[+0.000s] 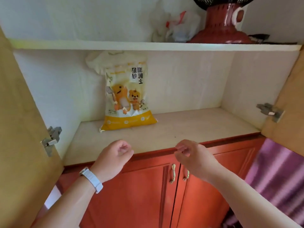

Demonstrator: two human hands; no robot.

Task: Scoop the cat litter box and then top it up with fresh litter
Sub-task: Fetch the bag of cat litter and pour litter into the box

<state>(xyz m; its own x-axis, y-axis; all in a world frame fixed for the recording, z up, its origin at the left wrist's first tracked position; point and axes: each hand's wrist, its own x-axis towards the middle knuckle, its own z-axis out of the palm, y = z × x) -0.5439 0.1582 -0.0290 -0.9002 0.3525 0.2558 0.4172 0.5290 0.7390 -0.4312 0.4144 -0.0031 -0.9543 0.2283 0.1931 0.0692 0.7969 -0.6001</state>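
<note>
A litter bag stands upright on the lower shelf of an open cabinet, left of the middle and leaning back against the rear wall. It is a plastic pouch, white above and yellow along the bottom band, printed with two orange cartoon cats, one holding a scoop, and black Chinese characters at upper right. Its top is crumpled and folded over, bulging to the left just under the upper shelf. The base spreads out flat on the shelf, one corner jutting right.

Both hands hover in front of the shelf edge, well short of the bag and touching nothing. The left hand has its fingers curled in loosely, holding nothing; a white watch sits on that wrist. The right hand is likewise loosely curled and empty.

On the upper shelf sit a crumpled plastic bag and a red fan base. Below are red cabinet doors with pale handles.
</note>
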